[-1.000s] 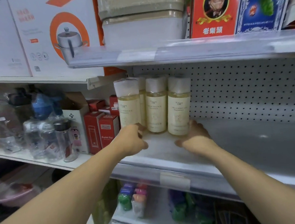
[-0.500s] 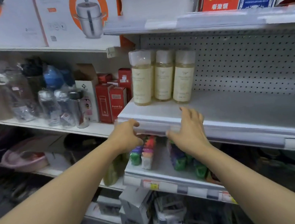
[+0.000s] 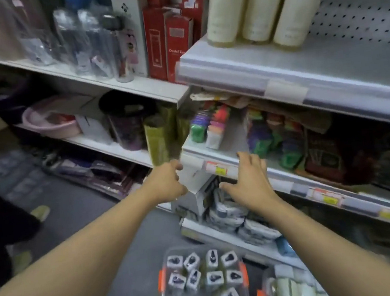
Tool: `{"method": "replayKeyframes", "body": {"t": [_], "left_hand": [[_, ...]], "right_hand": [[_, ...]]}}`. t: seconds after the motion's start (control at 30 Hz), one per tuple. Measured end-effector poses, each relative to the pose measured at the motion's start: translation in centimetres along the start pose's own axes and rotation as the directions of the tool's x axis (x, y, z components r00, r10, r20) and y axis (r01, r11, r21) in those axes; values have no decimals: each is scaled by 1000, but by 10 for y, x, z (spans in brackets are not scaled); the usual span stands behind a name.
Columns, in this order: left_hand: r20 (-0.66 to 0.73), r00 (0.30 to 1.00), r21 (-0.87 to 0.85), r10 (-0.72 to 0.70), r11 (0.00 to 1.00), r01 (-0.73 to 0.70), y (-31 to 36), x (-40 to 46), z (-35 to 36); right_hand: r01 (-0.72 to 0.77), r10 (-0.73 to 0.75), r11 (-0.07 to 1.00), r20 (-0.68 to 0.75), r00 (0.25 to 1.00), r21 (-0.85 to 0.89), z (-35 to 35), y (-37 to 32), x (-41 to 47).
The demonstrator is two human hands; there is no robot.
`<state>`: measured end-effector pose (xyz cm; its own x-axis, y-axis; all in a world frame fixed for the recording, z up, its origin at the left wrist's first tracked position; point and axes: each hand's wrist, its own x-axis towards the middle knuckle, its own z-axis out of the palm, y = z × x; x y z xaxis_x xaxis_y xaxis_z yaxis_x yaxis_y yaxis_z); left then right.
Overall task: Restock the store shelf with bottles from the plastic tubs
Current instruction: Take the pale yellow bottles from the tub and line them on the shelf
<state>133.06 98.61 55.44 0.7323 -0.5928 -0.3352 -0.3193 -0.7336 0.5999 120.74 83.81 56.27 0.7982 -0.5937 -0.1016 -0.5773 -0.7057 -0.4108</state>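
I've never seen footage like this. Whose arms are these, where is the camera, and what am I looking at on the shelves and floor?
No machine here: a person wears a wide-angle camera on the head, looking down at their own bare arms. The left hand and right hand are in front of a lower shelf edge, both holding nothing. Three cream bottles stand on the upper shelf. On the floor sits a clear plastic tub of small bottles, with a second tub beside it.

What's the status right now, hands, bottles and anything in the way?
Left hand and right hand empty, open, above the floor tubs. Three bottles on shelf; clear tub holds more. Nothing blocking the tub.
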Motion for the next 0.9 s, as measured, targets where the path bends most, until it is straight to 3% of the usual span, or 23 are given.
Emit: {"method": "replayKeyframes", "body": {"t": [0.2, 0.5, 0.9], "left_hand": [[95, 985, 15, -146, 989, 145, -54, 5, 65], [197, 893, -21, -406, 908, 418, -131, -5, 189], [244, 838, -36, -488, 859, 510, -206, 4, 325]], "right_hand": [[-31, 30, 1000, 173, 985, 4, 72, 40, 3], [-84, 91, 996, 410, 908, -33, 182, 121, -12], [-139, 141, 989, 569, 810, -47, 323, 204, -24]]}}
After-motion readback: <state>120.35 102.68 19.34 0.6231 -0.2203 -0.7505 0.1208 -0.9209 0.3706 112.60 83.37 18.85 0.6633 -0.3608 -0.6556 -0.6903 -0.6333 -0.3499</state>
